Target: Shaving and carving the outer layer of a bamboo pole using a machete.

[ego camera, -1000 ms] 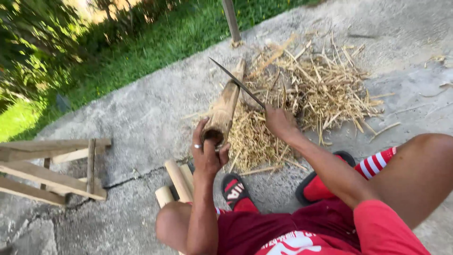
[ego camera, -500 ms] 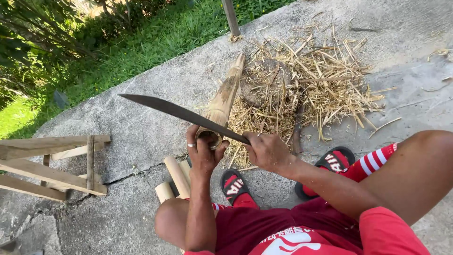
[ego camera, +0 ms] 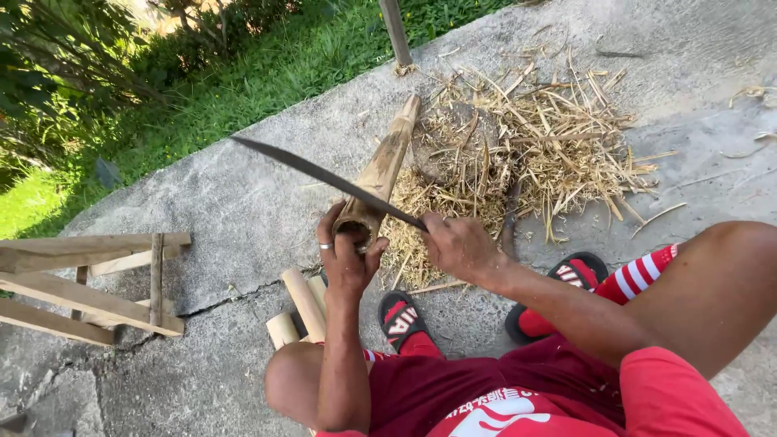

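From the head view, the left hand (ego camera: 346,257) wraps the near end of a tapered bamboo piece (ego camera: 382,170) that slants away over bare concrete (ego camera: 243,210). The right hand (ego camera: 459,245), just beside it, is clenched on the handle of a long dark blade (ego camera: 324,176) crossing the bamboo, its tip over open concrete leftward. Beyond the hands lies a dry, stringy shavings pile (ego camera: 534,146). The handle is hidden in the fist.

The left hand (ego camera: 346,260), ringed and raised on a straight forearm, is cupped with fingers (ego camera: 328,235) curled, while the right hand (ego camera: 458,245) is clenched, its arm extended leftward.
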